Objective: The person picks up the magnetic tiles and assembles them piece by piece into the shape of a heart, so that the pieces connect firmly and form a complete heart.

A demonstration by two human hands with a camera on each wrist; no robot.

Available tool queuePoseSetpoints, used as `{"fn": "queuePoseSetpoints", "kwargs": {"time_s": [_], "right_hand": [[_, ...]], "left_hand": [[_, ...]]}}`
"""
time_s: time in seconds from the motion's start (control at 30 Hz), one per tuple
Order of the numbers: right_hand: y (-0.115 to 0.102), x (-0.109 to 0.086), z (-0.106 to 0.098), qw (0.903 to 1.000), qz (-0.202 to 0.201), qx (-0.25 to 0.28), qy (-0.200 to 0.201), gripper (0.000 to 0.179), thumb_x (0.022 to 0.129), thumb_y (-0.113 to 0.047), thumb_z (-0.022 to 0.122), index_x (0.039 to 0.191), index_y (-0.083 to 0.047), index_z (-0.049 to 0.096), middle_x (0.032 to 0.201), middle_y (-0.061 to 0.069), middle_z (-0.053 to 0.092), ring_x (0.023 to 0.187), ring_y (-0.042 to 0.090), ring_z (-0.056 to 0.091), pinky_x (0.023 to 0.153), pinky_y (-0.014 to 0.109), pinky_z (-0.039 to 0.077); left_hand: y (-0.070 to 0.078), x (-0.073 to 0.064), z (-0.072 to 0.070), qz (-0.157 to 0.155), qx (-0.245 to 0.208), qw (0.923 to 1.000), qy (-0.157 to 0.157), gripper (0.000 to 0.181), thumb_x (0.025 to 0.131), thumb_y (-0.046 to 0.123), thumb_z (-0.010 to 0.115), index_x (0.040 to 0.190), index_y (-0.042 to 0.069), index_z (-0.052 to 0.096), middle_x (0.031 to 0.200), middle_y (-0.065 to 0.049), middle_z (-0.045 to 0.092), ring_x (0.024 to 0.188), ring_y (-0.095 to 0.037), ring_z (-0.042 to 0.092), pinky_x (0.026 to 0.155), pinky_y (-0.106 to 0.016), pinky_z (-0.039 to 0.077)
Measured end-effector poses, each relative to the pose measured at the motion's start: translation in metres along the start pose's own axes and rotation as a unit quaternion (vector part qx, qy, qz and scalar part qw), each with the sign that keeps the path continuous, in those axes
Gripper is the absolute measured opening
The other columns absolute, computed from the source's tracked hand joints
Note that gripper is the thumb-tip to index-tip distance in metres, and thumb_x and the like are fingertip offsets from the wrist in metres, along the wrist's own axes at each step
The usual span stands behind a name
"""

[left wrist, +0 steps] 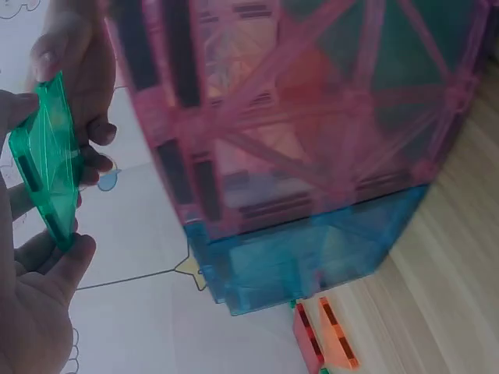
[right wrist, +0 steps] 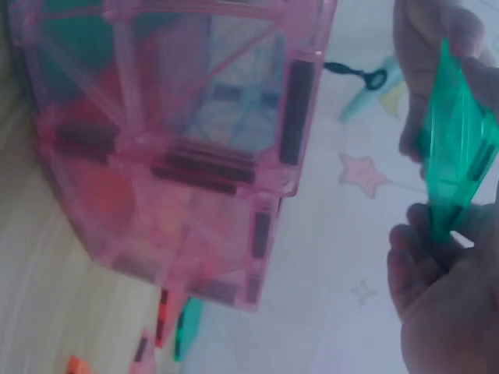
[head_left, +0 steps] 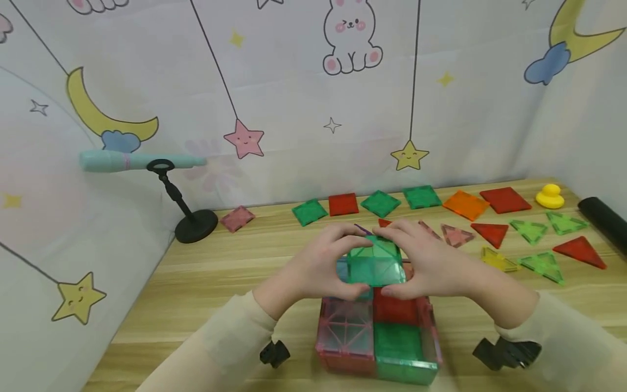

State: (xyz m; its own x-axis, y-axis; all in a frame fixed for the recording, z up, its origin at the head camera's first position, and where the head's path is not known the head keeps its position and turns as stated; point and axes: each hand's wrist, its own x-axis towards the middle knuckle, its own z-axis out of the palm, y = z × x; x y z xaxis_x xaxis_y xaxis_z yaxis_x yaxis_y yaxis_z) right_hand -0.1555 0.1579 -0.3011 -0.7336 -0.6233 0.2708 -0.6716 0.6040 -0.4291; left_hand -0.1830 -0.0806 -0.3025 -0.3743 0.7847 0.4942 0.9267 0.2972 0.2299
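Observation:
Both hands pinch one translucent green square magnetic tile (head_left: 376,268) between thumbs and fingers. The left hand (head_left: 320,264) grips its left side, the right hand (head_left: 428,261) its right side. In both wrist views the tile appears nearly edge-on, held off the structure. Below it stands a boxy structure of magnetic tiles (head_left: 345,326), pink at the front left. A green tile (head_left: 406,371) forms its front right wall, and a blue wall (left wrist: 312,261) shows in the left wrist view. The front right part is uncovered on top, with red and green inside. The hands hide the structure's back.
Square tiles line the table's back, among them a red one (head_left: 343,204) and an orange one (head_left: 466,204). Several triangles, such as a red one (head_left: 582,251), lie right, near a yellow duck (head_left: 550,196) and black cylinder (head_left: 603,223). A black stand (head_left: 196,225) is at back left.

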Motion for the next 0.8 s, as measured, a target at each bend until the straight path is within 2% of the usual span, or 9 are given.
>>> {"fn": "queuePoseSetpoints", "kwargs": {"time_s": [0.1,0.17,0.23,0.33,0.43,0.5,0.63,0.7,0.8], "right_hand": [[0.007,-0.006,0.005,0.9997,0.018,-0.014,0.002,0.074,0.07,-0.043,0.078,0.128,-0.007,0.049,0.119,0.003,0.047,0.105,0.019,0.041,0.082,0.043,0.046],[0.015,-0.011,0.009,0.9993,0.036,-0.014,-0.003,0.072,0.069,-0.043,0.079,0.124,-0.008,0.05,0.119,0.003,0.047,0.106,0.019,0.041,0.083,0.044,0.045],[0.024,-0.016,0.015,0.9983,0.057,-0.005,-0.008,0.071,0.068,-0.041,0.079,0.124,-0.009,0.049,0.12,0.004,0.046,0.107,0.019,0.04,0.085,0.045,0.044],[0.035,-0.025,0.023,0.9969,0.077,0.002,-0.017,0.072,0.07,-0.041,0.078,0.126,-0.007,0.047,0.124,0.009,0.044,0.109,0.023,0.039,0.084,0.046,0.042],[0.041,-0.031,0.028,0.9963,0.082,0.005,-0.026,0.075,0.072,-0.042,0.078,0.129,-0.005,0.046,0.128,0.012,0.041,0.11,0.027,0.038,0.083,0.047,0.041],[0.043,-0.033,0.03,0.9959,0.084,0.005,-0.033,0.079,0.073,-0.045,0.076,0.134,-0.005,0.043,0.131,0.013,0.037,0.113,0.029,0.037,0.085,0.049,0.041],[0.046,-0.039,0.031,0.9931,0.096,0.057,-0.034,0.084,0.08,-0.046,0.07,0.143,-0.006,0.033,0.138,0.015,0.031,0.123,0.035,0.033,0.093,0.058,0.036],[0.049,-0.042,0.029,0.9897,0.106,0.094,-0.016,0.079,0.085,-0.041,0.068,0.145,-0.006,0.029,0.14,0.016,0.029,0.124,0.037,0.034,0.093,0.061,0.034],[0.055,-0.048,0.028,0.9836,0.117,0.136,0.01,0.07,0.09,-0.03,0.064,0.145,-0.007,0.029,0.141,0.018,0.029,0.123,0.04,0.036,0.092,0.063,0.035]], "left_hand": [[-0.001,-0.004,0.002,-0.048,-0.016,0.9979,-0.04,0.062,0.072,0.032,0.08,0.124,0.006,0.057,0.127,-0.01,0.05,0.117,-0.022,0.046,0.094,-0.032,0.043],[-0.01,-0.011,-0.001,-0.111,-0.017,0.9915,-0.065,0.064,0.077,0.035,0.076,0.13,0.007,0.053,0.132,-0.009,0.047,0.123,-0.024,0.042,0.096,-0.037,0.041],[-0.032,-0.023,-0.007,-0.189,-0.005,0.9792,-0.074,0.063,0.083,0.037,0.07,0.134,0.007,0.05,0.136,-0.011,0.045,0.126,-0.027,0.039,0.099,-0.044,0.038],[-0.079,-0.052,-0.016,-0.306,0.032,0.9497,-0.06,0.061,0.089,0.038,0.062,0.136,0.002,0.046,0.137,-0.017,0.044,0.128,-0.035,0.036,0.102,-0.05,0.032],[-0.13,-0.09,-0.022,-0.391,0.062,0.9174,-0.045,0.061,0.092,0.032,0.058,0.135,-0.006,0.041,0.136,-0.027,0.041,0.127,-0.043,0.033,0.104,-0.054,0.026],[-0.154,-0.117,-0.025,-0.438,0.072,0.895,-0.047,0.063,0.092,0.029,0.058,0.136,-0.01,0.036,0.136,-0.031,0.038,0.128,-0.045,0.03,0.105,-0.054,0.024],[-0.183,-0.157,-0.028,-0.496,0.086,0.8596,-0.089,0.073,0.091,0.031,0.057,0.139,-0.014,0.026,0.138,-0.035,0.032,0.128,-0.048,0.029,0.104,-0.056,0.024],[-0.19,-0.166,-0.029,-0.506,0.087,0.8519,-0.103,0.078,0.091,0.036,0.057,0.14,-0.014,0.024,0.139,-0.036,0.03,0.128,-0.049,0.028,0.104,-0.057,0.024],[-0.196,-0.168,-0.029,-0.506,0.077,0.8533,-0.1,0.081,0.09,0.039,0.058,0.141,-0.013,0.023,0.141,-0.036,0.027,0.129,-0.05,0.024,0.104,-0.058,0.021]]}}
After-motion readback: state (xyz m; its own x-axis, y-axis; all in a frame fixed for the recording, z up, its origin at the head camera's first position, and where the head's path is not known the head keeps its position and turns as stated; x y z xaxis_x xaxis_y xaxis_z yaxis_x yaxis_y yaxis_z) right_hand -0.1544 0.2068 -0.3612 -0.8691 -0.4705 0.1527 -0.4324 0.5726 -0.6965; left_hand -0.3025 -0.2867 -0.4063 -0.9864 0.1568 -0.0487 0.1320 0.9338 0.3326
